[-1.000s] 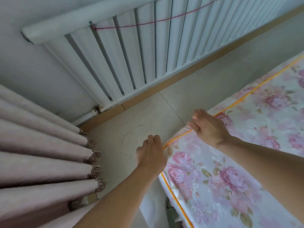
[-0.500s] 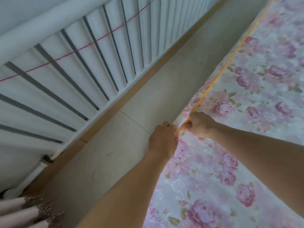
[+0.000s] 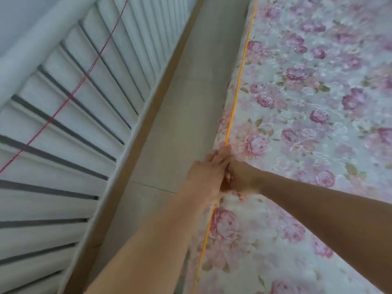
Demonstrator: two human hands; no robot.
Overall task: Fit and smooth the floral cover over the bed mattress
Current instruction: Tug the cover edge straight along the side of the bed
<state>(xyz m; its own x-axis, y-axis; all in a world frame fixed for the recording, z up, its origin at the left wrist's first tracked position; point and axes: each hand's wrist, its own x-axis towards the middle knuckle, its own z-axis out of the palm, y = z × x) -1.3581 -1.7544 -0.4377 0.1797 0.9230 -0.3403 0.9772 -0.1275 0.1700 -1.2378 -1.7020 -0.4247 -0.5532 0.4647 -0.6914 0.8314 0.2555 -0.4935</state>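
Observation:
The floral cover [image 3: 307, 128], white with pink roses, lies over the mattress and fills the right half of the view. An orange piping seam [image 3: 237, 88] runs along its left edge. My left hand [image 3: 205, 175] sits at that edge, its fingers lying along the seam and over the side. My right hand [image 3: 241, 177] is right beside it, touching it, with fingers curled and pinching the cover at the seam. Motion blur hides the fingertips.
A narrow strip of grey tiled floor [image 3: 191, 115] runs between the bed and a white radiator [image 3: 89, 115] on the left. A red string [image 3: 89, 73] is stretched across the radiator. A brown skirting strip [image 3: 148, 124] lines its foot.
Both hands have slid further along the orange seam, away from the bed corner, and have come together. The view has swung along the bed, so the curtain is out of sight.

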